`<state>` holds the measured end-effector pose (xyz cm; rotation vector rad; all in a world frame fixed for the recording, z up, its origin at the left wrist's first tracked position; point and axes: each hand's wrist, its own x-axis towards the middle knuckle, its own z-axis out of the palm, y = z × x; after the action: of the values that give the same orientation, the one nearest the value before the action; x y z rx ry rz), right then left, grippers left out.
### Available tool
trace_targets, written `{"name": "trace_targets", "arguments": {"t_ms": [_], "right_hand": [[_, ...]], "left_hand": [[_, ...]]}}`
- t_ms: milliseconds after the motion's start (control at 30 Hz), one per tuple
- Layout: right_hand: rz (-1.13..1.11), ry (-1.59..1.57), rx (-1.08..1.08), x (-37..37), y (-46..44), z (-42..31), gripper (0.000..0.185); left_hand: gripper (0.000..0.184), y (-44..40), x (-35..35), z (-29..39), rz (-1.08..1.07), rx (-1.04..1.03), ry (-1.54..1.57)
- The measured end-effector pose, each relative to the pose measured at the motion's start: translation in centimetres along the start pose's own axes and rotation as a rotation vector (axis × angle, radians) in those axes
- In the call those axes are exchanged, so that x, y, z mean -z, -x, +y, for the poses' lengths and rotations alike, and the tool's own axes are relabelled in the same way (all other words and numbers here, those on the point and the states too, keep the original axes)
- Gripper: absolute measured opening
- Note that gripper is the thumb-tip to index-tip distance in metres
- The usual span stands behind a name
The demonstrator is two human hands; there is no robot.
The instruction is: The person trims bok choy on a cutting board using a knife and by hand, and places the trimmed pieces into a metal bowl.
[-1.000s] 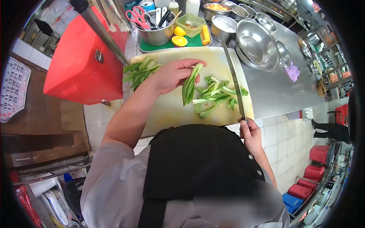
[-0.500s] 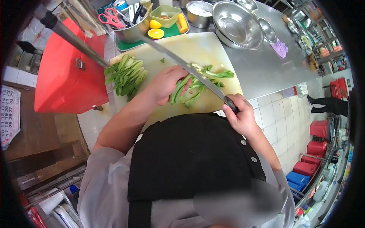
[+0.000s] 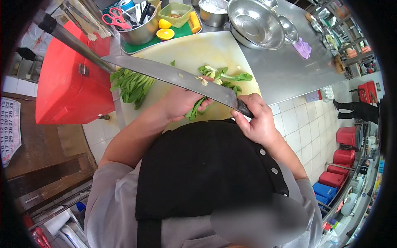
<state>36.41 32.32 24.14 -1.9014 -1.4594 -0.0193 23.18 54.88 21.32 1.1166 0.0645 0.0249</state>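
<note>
My right hand [image 3: 257, 116] grips the dark handle of a large kitchen knife [image 3: 165, 76]. Its broad blade points left, turned so the flat side shows, with small pale bits stuck on it. My left hand [image 3: 182, 104] is closed around green leafy stalks [image 3: 193, 111], just below the blade, which hides part of the hand. Cut pieces of leafy greens [image 3: 235, 77] lie on the cutting board [image 3: 194, 44] beyond the blade. A bunch of leafy greens [image 3: 131, 87] rests at the board's left side, partly behind the knife tip.
A tray [image 3: 126, 48] behind the board bears a utensil pot [image 3: 142, 34], an orange half [image 3: 165, 34] and a green container [image 3: 177, 15]. Metal bowls [image 3: 256, 22] and a purple cloth [image 3: 303, 48] are on the steel counter. A red box [image 3: 76, 82] stands left; a person's legs [image 3: 355, 110] show far right.
The knife blade has rolled to show its broad flat side, and its tip has swung down and left. My left hand still holds stalks. The view has shifted slightly.
</note>
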Motion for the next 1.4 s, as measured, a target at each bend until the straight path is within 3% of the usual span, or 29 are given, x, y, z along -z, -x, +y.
{"name": "trace_targets", "arguments": {"t_ms": [1167,1267,1367,1400], "right_hand": [[-0.049,-0.041,-0.045,0.0,0.0,0.2,0.036],[-0.070,-0.069,-0.094,-0.1,0.3,0.4,0.033],[-0.138,-0.200,-0.278,-0.2,1.5,1.9,0.028],[-0.134,-0.237,-0.337,-0.5,2.2,2.6,0.026]], "left_hand": [[0.026,0.3,0.0,-0.9,-0.009,0.140,0.296],[0.027,0.6,0.1,-1.0,0.004,0.144,0.325],[0.029,1.1,-0.3,0.4,0.020,0.206,0.246],[0.029,1.1,-0.1,0.5,-0.004,0.137,0.189]]}}
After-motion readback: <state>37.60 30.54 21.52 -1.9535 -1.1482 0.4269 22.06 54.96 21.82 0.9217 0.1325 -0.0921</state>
